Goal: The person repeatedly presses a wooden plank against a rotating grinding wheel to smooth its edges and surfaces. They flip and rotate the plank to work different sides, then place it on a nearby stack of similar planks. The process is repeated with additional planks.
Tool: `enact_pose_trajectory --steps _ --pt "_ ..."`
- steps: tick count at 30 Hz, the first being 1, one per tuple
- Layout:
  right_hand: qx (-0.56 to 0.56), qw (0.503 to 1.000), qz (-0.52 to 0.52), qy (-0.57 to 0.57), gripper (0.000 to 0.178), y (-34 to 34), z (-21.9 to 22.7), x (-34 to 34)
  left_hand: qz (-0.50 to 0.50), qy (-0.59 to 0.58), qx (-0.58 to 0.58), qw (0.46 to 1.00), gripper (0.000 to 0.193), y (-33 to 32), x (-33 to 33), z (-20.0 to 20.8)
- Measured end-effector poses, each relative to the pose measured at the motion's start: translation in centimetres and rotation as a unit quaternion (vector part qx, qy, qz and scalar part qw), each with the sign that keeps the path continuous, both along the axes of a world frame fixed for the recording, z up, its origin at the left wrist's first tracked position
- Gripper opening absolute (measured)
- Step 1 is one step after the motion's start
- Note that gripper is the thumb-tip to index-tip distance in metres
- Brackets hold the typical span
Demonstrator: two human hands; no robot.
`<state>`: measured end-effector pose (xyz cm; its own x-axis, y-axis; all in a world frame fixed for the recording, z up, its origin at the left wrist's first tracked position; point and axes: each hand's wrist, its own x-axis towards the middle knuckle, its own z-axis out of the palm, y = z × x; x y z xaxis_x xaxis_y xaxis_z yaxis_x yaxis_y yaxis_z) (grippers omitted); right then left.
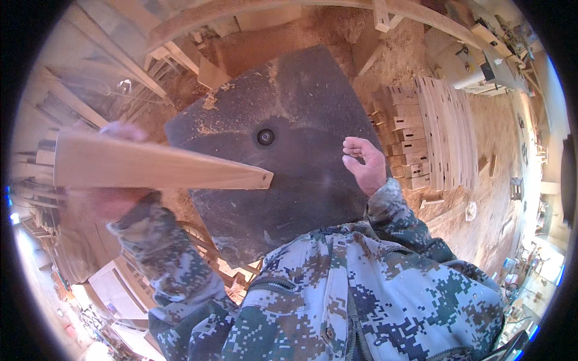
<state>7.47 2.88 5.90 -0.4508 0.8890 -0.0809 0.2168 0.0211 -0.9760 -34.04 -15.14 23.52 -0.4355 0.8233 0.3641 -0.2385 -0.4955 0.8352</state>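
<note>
My left hand [111, 203] grips a pale wooden board [150, 165] at the left. It is blurred, with fingertips showing past the board's far edge and the rest of the hand at its near edge. The board appears to narrow toward its right end, which is over a dark machine table [313, 198]. A round black fitting [265, 137] sits in the tabletop, just beyond that end. My right hand [367, 165] is above the table's right side, apart from the board. Its fingers are loosely curled, with a gap to the thumb and nothing visible between them.
Wood shavings [211, 101] lie on the table's far left part. To the right, a stack of slotted wooden pieces [445, 132] stands on the sawdust-covered floor. A long curved wooden beam [289, 5] spans the far side. More timber [78, 99] leans at the left.
</note>
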Motion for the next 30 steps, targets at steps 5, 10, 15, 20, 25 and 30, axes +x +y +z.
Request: enact_pose_trajectory --steps 5,10,15,20,25,30 --pt "-0.172 0.941 0.049 0.288 0.055 2.5 5.0 3.5 -0.057 0.238 -0.163 0.956 0.081 5.3 11.6 -6.6" --pt "-0.227 0.842 -0.065 0.486 0.080 5.8 9.0 14.3 -0.071 0.456 -0.159 0.873 0.060 12.2 24.5 -14.1" --pt "-0.201 0.879 -0.320 0.290 0.060 2.6 0.9 27.3 -0.192 0.569 -0.094 0.794 0.050 12.8 30.5 -20.5" --pt "-0.175 0.911 -0.321 -0.190 0.064 -3.0 -8.7 33.7 -0.237 0.638 -0.033 0.732 0.064 12.1 31.3 -25.7" --pt "0.203 0.807 -0.079 -0.549 0.104 -6.6 -7.0 26.1 -0.188 0.645 -0.016 0.740 0.048 11.0 27.4 -25.6" --pt "0.281 0.818 0.122 -0.488 0.100 -4.8 -3.5 15.3 -0.065 0.582 -0.084 0.806 0.028 9.2 22.6 -25.1"
